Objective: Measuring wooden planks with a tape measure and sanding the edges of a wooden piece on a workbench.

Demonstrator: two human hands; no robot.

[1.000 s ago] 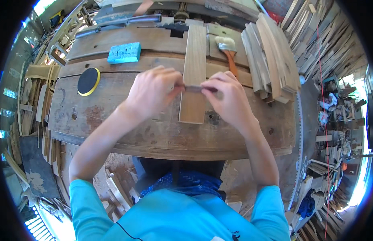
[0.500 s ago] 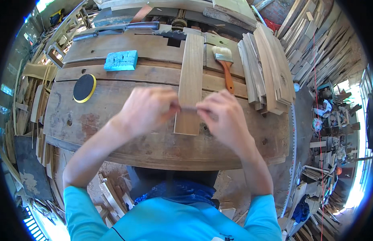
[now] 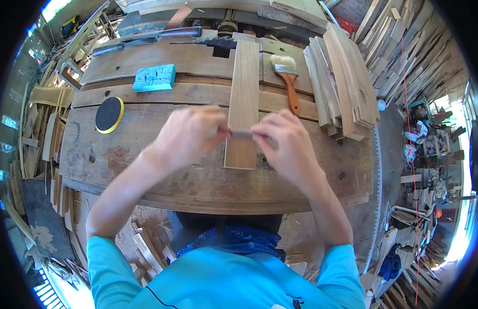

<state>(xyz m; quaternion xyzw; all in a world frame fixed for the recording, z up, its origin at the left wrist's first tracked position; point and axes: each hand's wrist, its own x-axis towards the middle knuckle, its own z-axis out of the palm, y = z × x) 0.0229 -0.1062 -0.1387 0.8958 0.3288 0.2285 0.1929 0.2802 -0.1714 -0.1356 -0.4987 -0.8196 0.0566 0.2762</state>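
Between my two hands a small grey-brown strip (image 3: 241, 134) is stretched sideways, its kind too blurred to make out. My left hand (image 3: 190, 133) pinches its left end between thumb and fingers. The right end is in the pinch of my right hand (image 3: 281, 138). Under the strip, a long flat wooden board (image 3: 244, 85) lies lengthwise on the workbench (image 3: 162, 180). A wide paintbrush (image 3: 289, 82) with pale bristles and an orange-brown wooden handle lies beyond my right hand.
Back left on the bench are a blue block (image 3: 154, 78) and a round black pad (image 3: 110, 115) with a yellow rim. Dark-handled tools (image 3: 180, 32) lie along the far side. Stacked boards (image 3: 342, 87) stand at the right; more timber (image 3: 403, 62) leans beyond.
The view has shifted slightly. My hands keep their pinch on the strip, with only a small movement away from me.
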